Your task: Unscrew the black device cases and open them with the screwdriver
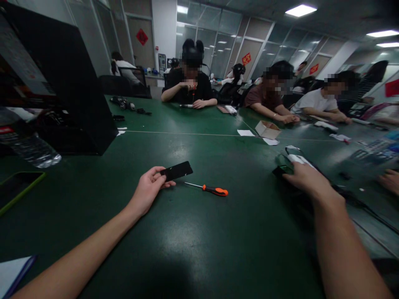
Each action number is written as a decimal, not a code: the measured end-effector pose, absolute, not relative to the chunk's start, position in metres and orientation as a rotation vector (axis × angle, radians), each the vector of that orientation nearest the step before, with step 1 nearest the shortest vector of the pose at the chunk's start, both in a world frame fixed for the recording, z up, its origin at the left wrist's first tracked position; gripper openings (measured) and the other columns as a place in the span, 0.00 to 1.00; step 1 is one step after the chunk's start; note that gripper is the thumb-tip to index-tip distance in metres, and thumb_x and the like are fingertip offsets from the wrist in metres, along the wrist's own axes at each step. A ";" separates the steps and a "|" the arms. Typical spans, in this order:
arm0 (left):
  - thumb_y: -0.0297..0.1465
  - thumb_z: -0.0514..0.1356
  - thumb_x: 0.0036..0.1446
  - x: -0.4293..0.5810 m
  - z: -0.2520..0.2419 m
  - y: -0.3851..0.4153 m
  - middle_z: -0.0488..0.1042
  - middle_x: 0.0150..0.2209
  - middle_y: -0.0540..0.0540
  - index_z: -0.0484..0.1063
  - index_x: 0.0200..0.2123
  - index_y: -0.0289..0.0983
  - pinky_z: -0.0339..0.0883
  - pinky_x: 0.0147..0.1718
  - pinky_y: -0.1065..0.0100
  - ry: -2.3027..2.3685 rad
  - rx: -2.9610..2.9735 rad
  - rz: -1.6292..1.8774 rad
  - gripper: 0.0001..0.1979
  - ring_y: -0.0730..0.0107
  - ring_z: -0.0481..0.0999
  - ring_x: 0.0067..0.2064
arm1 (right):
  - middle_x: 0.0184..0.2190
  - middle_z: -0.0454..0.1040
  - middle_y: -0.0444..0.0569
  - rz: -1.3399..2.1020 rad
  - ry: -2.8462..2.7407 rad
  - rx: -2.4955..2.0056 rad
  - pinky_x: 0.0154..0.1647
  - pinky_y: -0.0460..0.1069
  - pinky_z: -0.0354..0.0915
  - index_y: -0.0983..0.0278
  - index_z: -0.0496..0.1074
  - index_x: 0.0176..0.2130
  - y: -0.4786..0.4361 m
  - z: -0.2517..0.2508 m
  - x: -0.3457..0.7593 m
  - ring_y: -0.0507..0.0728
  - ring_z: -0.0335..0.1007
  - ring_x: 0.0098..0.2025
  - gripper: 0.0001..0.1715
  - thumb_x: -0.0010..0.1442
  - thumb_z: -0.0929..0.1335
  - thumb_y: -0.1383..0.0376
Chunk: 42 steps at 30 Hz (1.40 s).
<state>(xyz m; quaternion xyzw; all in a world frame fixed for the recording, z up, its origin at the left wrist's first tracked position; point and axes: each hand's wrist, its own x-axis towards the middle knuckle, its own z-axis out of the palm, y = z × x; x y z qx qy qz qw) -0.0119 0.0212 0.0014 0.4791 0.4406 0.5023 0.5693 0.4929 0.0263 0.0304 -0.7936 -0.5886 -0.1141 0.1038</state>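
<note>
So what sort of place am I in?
Probably a shared workroom or office: people sit around a green table with a screwdriver on it, and glass partitions stand behind.

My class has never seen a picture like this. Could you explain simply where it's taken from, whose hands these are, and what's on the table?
There is no machine here: one camera, worn on a person's head, looks forward and down at their bare hands. The left hand holds a flat, black, rectangular piece. The right hand is at a dark, blurred item; its grip is unclear. On the smooth green table lies an orange-and-black-handled screwdriver; farther back stands a small, open, light-brown box.
</note>
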 end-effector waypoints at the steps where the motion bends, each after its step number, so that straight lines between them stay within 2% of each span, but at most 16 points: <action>1: 0.35 0.67 0.53 -0.012 0.003 0.020 0.82 0.32 0.45 0.70 0.45 0.33 0.74 0.36 0.69 1.039 1.168 1.148 0.18 0.64 0.84 0.35 | 0.47 0.77 0.71 -0.348 -1.750 -2.299 0.43 0.62 0.70 0.72 0.75 0.50 0.026 0.034 0.474 0.71 0.77 0.45 0.25 0.59 0.71 0.58; 2: 0.35 0.67 0.54 -0.011 0.005 0.018 0.83 0.33 0.44 0.71 0.44 0.33 0.75 0.38 0.68 1.043 1.226 1.107 0.17 0.63 0.84 0.37 | 0.53 0.74 0.70 -0.348 -1.781 -2.231 0.48 0.62 0.70 0.71 0.72 0.55 0.026 0.038 0.450 0.70 0.75 0.51 0.27 0.63 0.68 0.56; 3: 0.36 0.66 0.55 -0.011 0.006 0.015 0.83 0.34 0.43 0.74 0.43 0.33 0.75 0.40 0.66 1.040 1.291 1.060 0.15 0.62 0.84 0.38 | 0.56 0.73 0.64 -0.322 -1.844 -2.120 0.53 0.60 0.69 0.66 0.69 0.58 0.024 0.041 0.424 0.67 0.73 0.55 0.27 0.66 0.65 0.54; 6: 0.35 0.65 0.57 -0.009 0.008 0.009 0.84 0.38 0.42 0.79 0.42 0.33 0.75 0.46 0.62 0.965 1.450 0.944 0.13 0.60 0.83 0.43 | 0.54 0.75 0.57 0.092 -2.009 -1.476 0.56 0.57 0.69 0.63 0.71 0.55 0.009 0.044 0.337 0.61 0.74 0.54 0.21 0.70 0.62 0.55; 8: 0.33 0.66 0.57 -0.008 0.007 0.006 0.83 0.43 0.41 0.82 0.42 0.35 0.74 0.51 0.60 0.876 1.507 0.924 0.11 0.59 0.82 0.47 | 0.56 0.73 0.55 0.316 -2.174 -1.215 0.59 0.57 0.67 0.61 0.71 0.54 -0.008 0.042 0.287 0.60 0.71 0.58 0.18 0.71 0.62 0.57; 13: 0.28 0.66 0.57 -0.006 0.004 0.002 0.82 0.48 0.41 0.84 0.37 0.37 0.73 0.54 0.59 0.723 1.617 0.929 0.06 0.58 0.80 0.51 | 0.49 0.77 0.52 0.699 -2.207 -1.065 0.53 0.51 0.69 0.61 0.68 0.40 -0.043 0.030 0.228 0.56 0.74 0.52 0.06 0.70 0.64 0.63; 16: 0.26 0.64 0.59 -0.005 0.004 0.000 0.81 0.48 0.41 0.85 0.37 0.38 0.73 0.54 0.59 0.698 1.685 0.897 0.08 0.59 0.80 0.51 | 0.47 0.78 0.50 0.754 -2.231 -1.056 0.51 0.51 0.70 0.61 0.67 0.40 -0.046 0.028 0.226 0.56 0.75 0.50 0.04 0.68 0.67 0.63; 18: 0.27 0.64 0.59 -0.004 0.003 -0.001 0.79 0.52 0.41 0.83 0.43 0.38 0.72 0.55 0.57 0.724 1.653 0.903 0.10 0.58 0.79 0.53 | 0.48 0.78 0.51 0.718 -2.302 -1.055 0.52 0.51 0.70 0.61 0.69 0.45 -0.039 0.033 0.234 0.56 0.75 0.50 0.07 0.68 0.67 0.62; 22: 0.30 0.67 0.57 -0.003 -0.001 0.001 0.72 0.61 0.39 0.72 0.59 0.39 0.72 0.57 0.56 0.795 1.415 0.937 0.26 0.57 0.77 0.57 | 0.53 0.77 0.54 0.321 -2.363 -1.263 0.56 0.55 0.69 0.62 0.71 0.51 -0.014 0.050 0.284 0.59 0.75 0.53 0.14 0.69 0.65 0.60; 27: 0.32 0.68 0.57 -0.003 -0.003 0.005 0.75 0.56 0.36 0.73 0.56 0.34 0.73 0.55 0.56 0.832 1.356 0.907 0.24 0.58 0.80 0.51 | 0.48 0.80 0.60 -0.273 -1.926 -2.086 0.49 0.57 0.69 0.66 0.74 0.53 0.010 0.062 0.406 0.66 0.77 0.49 0.20 0.66 0.66 0.59; 30: 0.33 0.67 0.57 -0.003 -0.003 0.006 0.77 0.53 0.38 0.74 0.54 0.34 0.74 0.54 0.57 0.849 1.383 0.902 0.22 0.59 0.81 0.48 | 0.47 0.81 0.60 -0.277 -1.584 -2.568 0.43 0.55 0.68 0.63 0.74 0.56 0.011 0.057 0.467 0.68 0.77 0.49 0.24 0.66 0.65 0.55; 32: 0.33 0.67 0.58 -0.003 -0.002 0.005 0.78 0.52 0.38 0.74 0.53 0.34 0.74 0.53 0.58 0.859 1.399 0.898 0.21 0.60 0.82 0.47 | 0.46 0.81 0.61 -0.215 -1.499 -2.702 0.41 0.55 0.67 0.64 0.74 0.56 0.009 0.051 0.491 0.70 0.77 0.48 0.26 0.65 0.65 0.54; 39: 0.34 0.65 0.58 -0.002 0.000 0.004 0.78 0.50 0.39 0.74 0.53 0.34 0.74 0.51 0.58 0.866 1.441 0.891 0.20 0.61 0.81 0.45 | 0.45 0.83 0.54 -0.102 -1.601 -2.685 0.42 0.51 0.68 0.62 0.79 0.50 0.015 0.035 0.513 0.65 0.79 0.47 0.22 0.61 0.67 0.56; 42: 0.34 0.64 0.59 -0.003 0.000 0.005 0.78 0.48 0.39 0.74 0.52 0.33 0.74 0.51 0.57 0.868 1.456 0.881 0.19 0.61 0.81 0.44 | 0.41 0.83 0.55 -0.119 -1.625 -2.666 0.39 0.52 0.69 0.62 0.80 0.49 0.014 0.034 0.516 0.65 0.80 0.42 0.21 0.60 0.67 0.56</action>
